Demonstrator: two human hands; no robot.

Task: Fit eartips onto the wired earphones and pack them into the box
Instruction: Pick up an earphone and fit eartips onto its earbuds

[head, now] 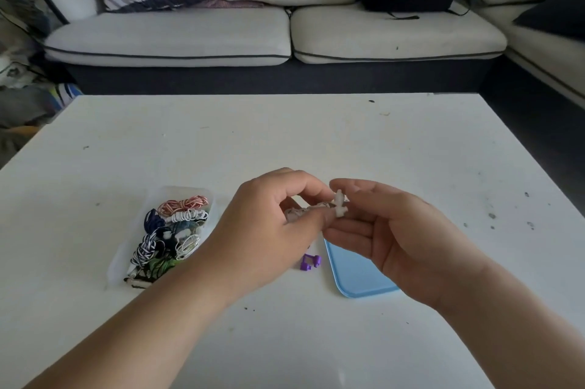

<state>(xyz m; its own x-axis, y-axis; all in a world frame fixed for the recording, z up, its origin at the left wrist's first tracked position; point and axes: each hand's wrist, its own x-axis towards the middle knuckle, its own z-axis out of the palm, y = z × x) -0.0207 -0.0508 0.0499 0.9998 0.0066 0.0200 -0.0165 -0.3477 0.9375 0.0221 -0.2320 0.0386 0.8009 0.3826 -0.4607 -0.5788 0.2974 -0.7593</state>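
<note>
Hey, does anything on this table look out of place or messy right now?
Mostly tidy. One purple earphone pair lies loose on the table, outside the clear box of coiled earphones, beside the blue lid. Dark specks dot the tabletop.

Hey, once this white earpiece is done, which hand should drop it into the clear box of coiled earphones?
Probably the left hand. The clear box sits on its side of the table, just beyond its wrist. The right hand, pinching the white earpiece, hovers over the blue lid and would have to cross over.
</note>
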